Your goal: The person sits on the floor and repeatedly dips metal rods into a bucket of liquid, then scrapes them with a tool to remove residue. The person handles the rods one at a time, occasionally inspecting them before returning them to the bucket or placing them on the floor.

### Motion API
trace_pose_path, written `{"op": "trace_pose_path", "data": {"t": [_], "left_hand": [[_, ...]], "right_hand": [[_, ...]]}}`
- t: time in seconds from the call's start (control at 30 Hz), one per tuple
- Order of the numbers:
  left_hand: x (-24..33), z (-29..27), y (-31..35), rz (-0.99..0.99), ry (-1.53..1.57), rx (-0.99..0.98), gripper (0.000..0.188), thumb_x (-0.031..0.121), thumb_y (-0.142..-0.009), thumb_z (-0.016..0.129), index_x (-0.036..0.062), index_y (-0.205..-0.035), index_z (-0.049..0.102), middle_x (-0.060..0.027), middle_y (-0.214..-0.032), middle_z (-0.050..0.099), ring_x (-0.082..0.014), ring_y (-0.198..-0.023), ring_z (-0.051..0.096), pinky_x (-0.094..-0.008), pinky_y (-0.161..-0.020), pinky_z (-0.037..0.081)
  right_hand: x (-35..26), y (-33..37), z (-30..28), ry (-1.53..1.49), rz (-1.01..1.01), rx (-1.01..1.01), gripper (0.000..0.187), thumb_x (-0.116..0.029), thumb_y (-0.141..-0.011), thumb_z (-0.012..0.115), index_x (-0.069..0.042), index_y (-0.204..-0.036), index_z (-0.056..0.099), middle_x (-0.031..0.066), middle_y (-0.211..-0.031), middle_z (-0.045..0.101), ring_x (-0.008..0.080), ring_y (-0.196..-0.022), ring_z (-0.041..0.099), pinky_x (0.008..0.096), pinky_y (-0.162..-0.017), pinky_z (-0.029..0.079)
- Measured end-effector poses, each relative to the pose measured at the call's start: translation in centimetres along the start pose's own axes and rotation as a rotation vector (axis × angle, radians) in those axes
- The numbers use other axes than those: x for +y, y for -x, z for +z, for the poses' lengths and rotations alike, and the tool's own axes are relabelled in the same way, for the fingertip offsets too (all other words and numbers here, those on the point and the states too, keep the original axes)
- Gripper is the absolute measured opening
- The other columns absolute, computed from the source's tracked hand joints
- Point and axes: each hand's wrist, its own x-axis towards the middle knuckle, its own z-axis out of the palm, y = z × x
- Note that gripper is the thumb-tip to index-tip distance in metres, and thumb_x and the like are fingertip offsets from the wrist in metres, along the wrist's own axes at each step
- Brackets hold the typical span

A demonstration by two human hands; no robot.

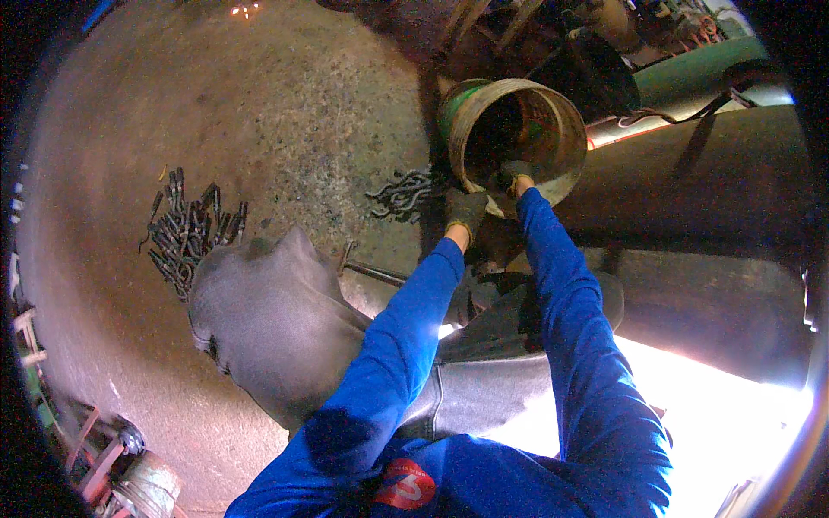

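Note:
A large round bucket (pixel 566 112), dull and worn with green on its side, is tipped so that its mouth faces me. My left hand (pixel 466 210), in a dark glove with a yellowish cuff, is closed at the near left part of its rim. My right hand (pixel 515 175), gloved alike, reaches over the near rim into the mouth. Its fingers are lost in the dark interior, and the bucket's contents are too dark to make out. Left of the bucket, several curved dark metal pieces (pixel 401 195) lie on the floor near my left hand.
A larger heap of dark metal rods (pixel 190 229) lies on the floor beside my grey-clad knee (pixel 268 319). A metal bar (pixel 376 274) lies near my legs. Wide pipe-like cylinders (pixel 708 181) extend to the right. Another bucket (pixel 147 485) stands at the lower left.

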Motion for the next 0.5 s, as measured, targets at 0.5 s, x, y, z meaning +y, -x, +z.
{"op": "trace_pose_path", "data": {"t": [0.5], "left_hand": [[-4.0,1.8,-4.1,-0.03,0.249,-0.114,0.069,0.026,-0.067,0.069,-0.0123,-0.119,0.045,-0.0301,-0.115,0.056,-0.0417,-0.108,0.055,-0.0414,-0.089,0.045]], "right_hand": [[-3.2,1.7,-4.3,0.212,-0.194,-0.182,0.034,-0.033,-0.072,0.057,-0.008,-0.09,0.071,0.0167,-0.1,0.067,0.0362,-0.091,0.063,0.0425,-0.079,0.05]]}}
